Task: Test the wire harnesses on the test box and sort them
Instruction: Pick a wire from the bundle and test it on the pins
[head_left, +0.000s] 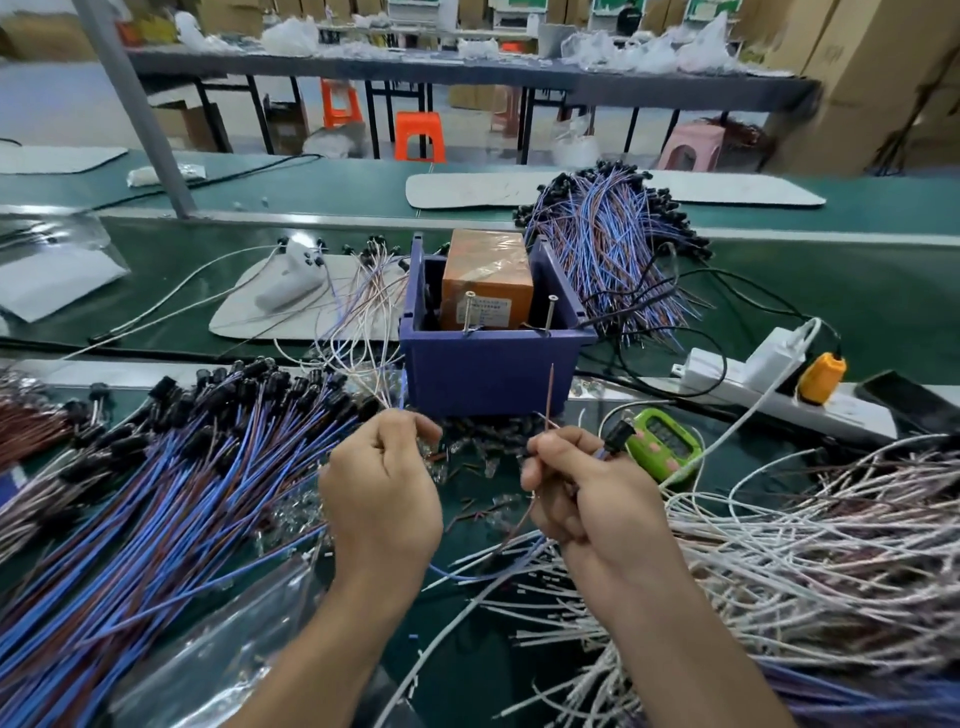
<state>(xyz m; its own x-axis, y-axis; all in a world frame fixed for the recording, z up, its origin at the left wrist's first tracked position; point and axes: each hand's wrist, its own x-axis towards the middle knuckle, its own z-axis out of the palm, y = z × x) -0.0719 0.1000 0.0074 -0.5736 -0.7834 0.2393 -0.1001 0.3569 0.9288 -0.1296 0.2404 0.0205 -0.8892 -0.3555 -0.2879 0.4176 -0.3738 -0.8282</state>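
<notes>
Low at six o'clock, my left hand (382, 499) and right hand (587, 499) sit side by side above the green counter (857, 296), sharing one wire harness (617, 435). The right grip is clamped on its thin brown lead, which stands stiff and upright toward twelve, and the black connector pokes out past the knuckles at two o'clock. The left grip is pinched together, thumb on forefinger, on what looks like the harness's blue lead, which loops slack beneath both wrists.

Just beyond, at twelve, stands the test box (493, 364). It is a square blue plastic bin with two bare metal pins upright at its near rim and a taped orange carton inside.

A fanned heap of blue-and-brown harnesses (156, 493) crowds nine o'clock, and a tangled white wire pile (805, 545) crowds three. A glossy green device (662, 444) lies just beside my right hand. Open counter shows mainly at two, past the white power strip (753, 384).
</notes>
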